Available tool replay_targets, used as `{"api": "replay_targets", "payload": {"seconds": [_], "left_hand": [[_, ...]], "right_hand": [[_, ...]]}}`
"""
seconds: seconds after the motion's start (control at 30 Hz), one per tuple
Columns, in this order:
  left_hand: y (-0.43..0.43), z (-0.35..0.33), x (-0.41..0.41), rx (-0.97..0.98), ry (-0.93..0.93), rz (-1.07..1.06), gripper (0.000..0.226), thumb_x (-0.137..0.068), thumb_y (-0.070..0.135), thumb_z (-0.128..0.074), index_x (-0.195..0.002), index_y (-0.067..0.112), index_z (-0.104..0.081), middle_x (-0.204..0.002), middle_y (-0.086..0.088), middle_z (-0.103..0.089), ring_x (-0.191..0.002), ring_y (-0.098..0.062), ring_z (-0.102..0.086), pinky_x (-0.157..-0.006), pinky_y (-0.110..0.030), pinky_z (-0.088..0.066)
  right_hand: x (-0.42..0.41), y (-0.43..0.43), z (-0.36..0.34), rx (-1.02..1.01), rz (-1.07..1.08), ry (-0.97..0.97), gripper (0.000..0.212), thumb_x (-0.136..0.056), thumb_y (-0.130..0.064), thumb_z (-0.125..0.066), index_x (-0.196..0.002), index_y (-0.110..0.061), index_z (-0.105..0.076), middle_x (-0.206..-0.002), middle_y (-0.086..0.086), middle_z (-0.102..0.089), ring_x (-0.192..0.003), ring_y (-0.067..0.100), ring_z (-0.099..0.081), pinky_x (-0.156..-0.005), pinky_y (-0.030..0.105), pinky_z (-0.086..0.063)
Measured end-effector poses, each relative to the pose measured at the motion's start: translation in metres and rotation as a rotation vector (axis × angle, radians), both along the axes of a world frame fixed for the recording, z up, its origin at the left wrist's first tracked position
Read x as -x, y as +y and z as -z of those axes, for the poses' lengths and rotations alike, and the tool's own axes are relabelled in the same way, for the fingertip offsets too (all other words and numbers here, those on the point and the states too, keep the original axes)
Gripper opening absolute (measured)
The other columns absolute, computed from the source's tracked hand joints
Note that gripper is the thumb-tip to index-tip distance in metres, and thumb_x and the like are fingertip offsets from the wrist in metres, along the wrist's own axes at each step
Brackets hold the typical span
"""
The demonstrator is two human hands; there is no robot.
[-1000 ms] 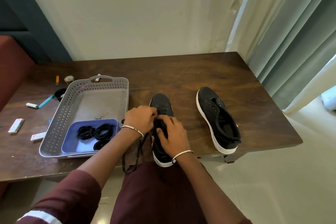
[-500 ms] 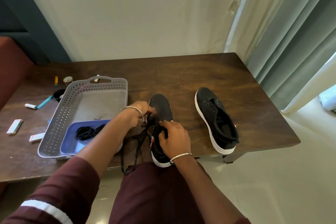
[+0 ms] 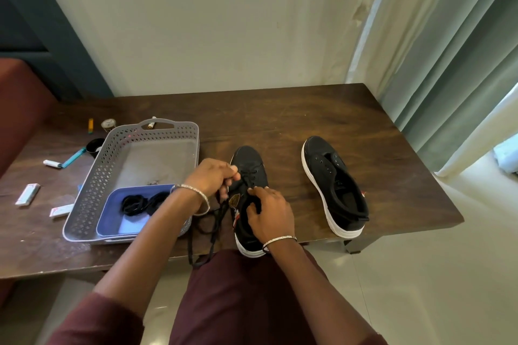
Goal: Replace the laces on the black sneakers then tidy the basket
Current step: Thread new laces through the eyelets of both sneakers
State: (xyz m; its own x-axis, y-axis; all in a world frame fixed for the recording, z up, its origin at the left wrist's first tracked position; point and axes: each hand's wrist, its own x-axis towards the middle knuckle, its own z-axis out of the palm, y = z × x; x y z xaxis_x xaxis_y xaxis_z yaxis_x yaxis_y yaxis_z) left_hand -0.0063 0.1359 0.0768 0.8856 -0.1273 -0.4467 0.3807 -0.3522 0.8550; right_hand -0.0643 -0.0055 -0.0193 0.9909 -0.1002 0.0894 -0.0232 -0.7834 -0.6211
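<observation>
Fingers [image 3: 233,170] seemingly pinch lace [image 3: 215,235] at sneaker [image 3: 249,159].

Moderately bright, soft daylight coming through the curtain [image 3: 448,50] on the right, weak diffuse shadows, dull sheen on the table [image 3: 280,115] and glossy floor [image 3: 434,274], wide-angle bowing toward the edges, slightly soft overall, sleeve [image 3: 92,322] at the bottom corner blurred.

dark wooden table [image 3: 280,115], grey basket [image 3: 92,196], two black sneakers [image 3: 333,187]

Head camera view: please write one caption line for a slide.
Left hand pinches a black lace at one sneaker, which the right hand grips; the second sneaker stands unlaced beside it.
</observation>
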Motion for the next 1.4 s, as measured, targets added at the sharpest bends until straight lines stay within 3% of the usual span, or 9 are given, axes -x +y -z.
{"api": "replay_targets", "payload": {"seconds": [0.13, 0.27, 0.4, 0.57, 0.7, 0.87, 1.07, 1.2, 1.4], "left_hand": [[0.018, 0.024, 0.05, -0.248, -0.01, 0.16, 0.033, -0.104, 0.02, -0.047, -0.08, 0.007, -0.067, -0.052, 0.002, -0.048, -0.038, -0.007, -0.038, -0.039, -0.019, -0.033], [0.044, 0.052, 0.093, -0.402, 0.018, 0.265, 0.034, -0.101, 0.017, -0.047, -0.073, 0.015, -0.065, -0.048, 0.001, -0.057, -0.041, -0.011, -0.049, -0.047, -0.023, -0.041], [0.051, 0.055, 0.1, -0.606, 0.152, 0.466, 0.033, -0.098, 0.02, -0.047, -0.069, 0.021, -0.065, -0.064, 0.003, -0.069, -0.06, -0.013, -0.064, -0.059, -0.022, -0.05], [0.03, 0.042, 0.06, -0.943, -0.161, 0.309, 0.03, -0.098, 0.035, -0.046, -0.093, 0.012, -0.065, -0.1, -0.013, -0.07, -0.095, -0.035, -0.066, -0.08, -0.036, -0.052], [0.006, 0.052, 0.01, -0.807, -0.39, 0.201, 0.022, -0.097, 0.016, -0.049, -0.102, 0.015, -0.071, -0.107, -0.013, -0.069, -0.101, -0.034, -0.063, -0.081, -0.036, -0.049], [-0.003, 0.081, -0.02, -0.766, -0.444, 0.23, 0.016, -0.09, 0.023, -0.067, -0.106, 0.023, -0.07, -0.11, -0.003, -0.063, -0.106, -0.028, -0.059, -0.088, -0.039, -0.05], [-0.007, 0.085, -0.015, -0.859, -0.559, 0.186, 0.01, -0.097, 0.028, -0.052, -0.097, 0.026, -0.062, -0.098, 0.001, -0.068, -0.1, -0.026, -0.06, -0.09, -0.041, -0.038], [0.005, 0.068, -0.015, -0.576, -0.427, 0.082, 0.01, -0.094, 0.022, -0.059, -0.087, 0.028, -0.061, -0.069, 0.006, -0.066, -0.081, -0.021, -0.066, -0.086, -0.037, -0.05], [0.019, -0.005, 0.005, 0.13, -0.252, -0.112, 0.019, -0.098, 0.002, -0.054, -0.086, 0.009, -0.068, -0.066, -0.007, -0.065, -0.059, -0.014, -0.058, -0.058, -0.014, -0.052]], "right_hand": [[0.001, -0.001, 0.002, -0.023, 0.007, 0.008, 0.036, -0.085, -0.018, -0.057, -0.119, -0.022, -0.065, -0.116, 0.0, -0.068, -0.116, 0.022, -0.057, -0.089, 0.038, -0.05], [0.002, -0.001, -0.001, -0.087, 0.047, 0.02, 0.033, -0.084, -0.01, -0.057, -0.115, -0.019, -0.062, -0.11, 0.0, -0.068, -0.104, 0.023, -0.062, -0.08, 0.032, -0.046], [0.004, 0.001, -0.001, -0.148, 0.096, 0.036, 0.027, -0.086, -0.009, -0.057, -0.111, -0.017, -0.061, -0.099, 0.006, -0.071, -0.092, 0.03, -0.065, -0.077, 0.036, -0.047], [0.006, 0.001, -0.002, -0.181, 0.107, 0.04, 0.025, -0.087, -0.009, -0.056, -0.111, -0.017, -0.06, -0.095, 0.005, -0.072, -0.089, 0.029, -0.067, -0.078, 0.037, -0.049], [0.008, 0.002, -0.001, -0.203, 0.103, 0.016, 0.029, -0.087, -0.009, -0.056, -0.113, -0.021, -0.057, -0.1, 0.003, -0.072, -0.091, 0.029, -0.067, -0.077, 0.039, -0.052], [0.005, 0.0, 0.006, -0.213, 0.109, -0.009, 0.026, -0.087, -0.01, -0.057, -0.112, -0.019, -0.059, -0.101, 0.003, -0.073, -0.093, 0.028, -0.067, -0.079, 0.041, -0.052], [0.006, 0.002, 0.011, -0.248, 0.146, -0.093, 0.02, -0.093, -0.009, -0.055, -0.11, -0.019, -0.059, -0.091, 0.002, -0.072, -0.08, 0.023, -0.068, -0.072, 0.039, -0.053], [0.006, 0.002, 0.013, -0.245, 0.156, -0.104, 0.021, -0.094, -0.007, -0.053, -0.109, -0.02, -0.058, -0.09, 0.003, -0.072, -0.079, 0.027, -0.067, -0.07, 0.041, -0.053], [0.004, 0.0, 0.003, -0.162, 0.115, -0.045, 0.014, -0.09, -0.018, -0.06, -0.103, -0.02, -0.063, -0.102, 0.0, -0.068, -0.103, 0.024, -0.064, -0.087, 0.042, -0.051]]}}
